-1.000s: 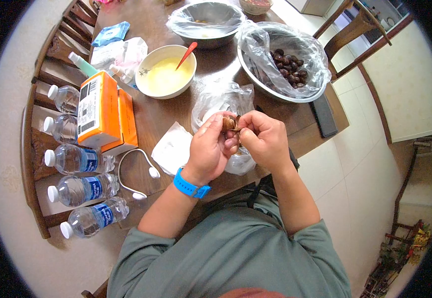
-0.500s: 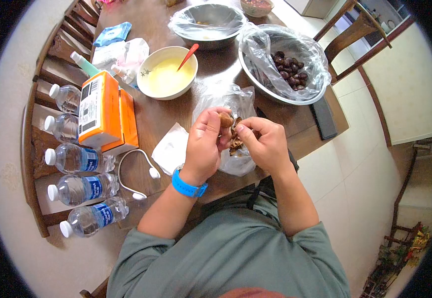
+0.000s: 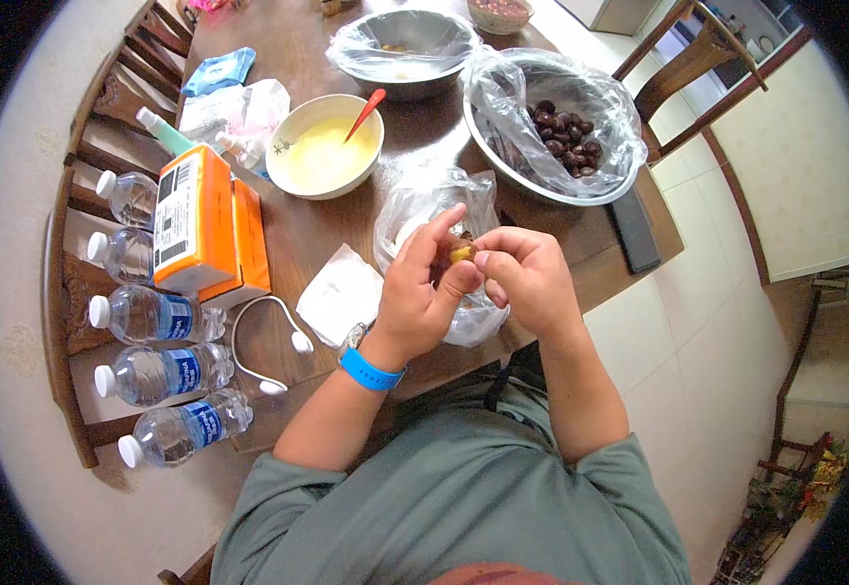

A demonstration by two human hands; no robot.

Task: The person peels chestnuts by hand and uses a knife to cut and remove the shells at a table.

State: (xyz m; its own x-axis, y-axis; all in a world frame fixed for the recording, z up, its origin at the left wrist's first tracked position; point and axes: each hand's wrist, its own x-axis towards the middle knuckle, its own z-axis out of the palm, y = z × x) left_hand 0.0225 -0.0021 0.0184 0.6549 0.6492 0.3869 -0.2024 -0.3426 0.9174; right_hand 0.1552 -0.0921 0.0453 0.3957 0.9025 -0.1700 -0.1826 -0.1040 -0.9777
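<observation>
Over the table's near edge, my left hand (image 3: 416, 297) cradles a partly peeled chestnut (image 3: 461, 253), its yellow flesh showing between thumb and fingers. My right hand (image 3: 532, 278) is closed at the chestnut's right side, thumb and forefinger pinching at its skin. Below both hands lies a crumpled clear plastic bag (image 3: 479, 327); its contents are mostly covered by the hands. Several dark brown chestnuts (image 3: 569, 141) sit in a bag-lined metal basin (image 3: 580, 200) beyond my right hand. Farther back, another lined basin (image 3: 414, 90) holds a few yellowish pieces.
A white bowl (image 3: 374, 166) of yellow liquid with a red spoon (image 3: 366, 112) stands ahead-left. Orange boxes (image 3: 212, 219), several water bottles (image 3: 166, 372), a white neckband (image 3: 270, 386) and a paper napkin (image 3: 341, 292) are on the left. A dark flat object (image 3: 632, 234) lies at the right edge.
The chestnut has turned and now shows yellow flesh where brown skin faced me before. My left fingers have straightened upward, and my right hand has closed in on the chestnut.
</observation>
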